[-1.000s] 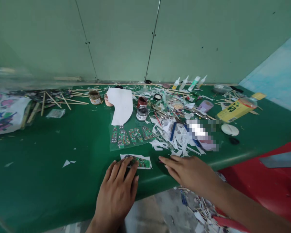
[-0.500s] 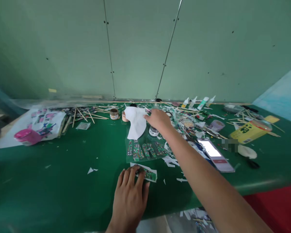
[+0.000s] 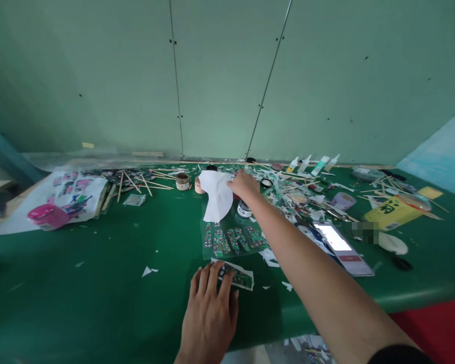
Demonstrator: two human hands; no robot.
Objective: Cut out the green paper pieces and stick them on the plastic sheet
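My left hand (image 3: pixel 210 306) rests palm down near the table's front edge, its fingers spread and lying on a small green patterned strip with a white border (image 3: pixel 242 277). They cover the strip's left part. Further back, my right hand (image 3: pixel 245 186) is closed, its fingertips pinched at the right edge of a curved white paper cutout (image 3: pixel 217 197). Part of its grip is hidden from me. Below the paper lies a clear sheet (image 3: pixel 208 254) with several green patterned, letter-like shapes on it. A dark jar with a white label (image 3: pixel 244 209) stands just under my right wrist.
Glue bottles (image 3: pixel 320 165) stand at the back right. A phone with a lit screen (image 3: pixel 343 247), a yellow container (image 3: pixel 394 212) and paper scraps lie to the right. A brown jar (image 3: pixel 182 181), wooden sticks (image 3: pixel 132 183) and a pink pouch-like item (image 3: pixel 48 216) are left.
The view has shifted slightly, so the whole table appears a little lower and further right. My right hand has turned a little at the paper's edge; my left hand stays on the strip.
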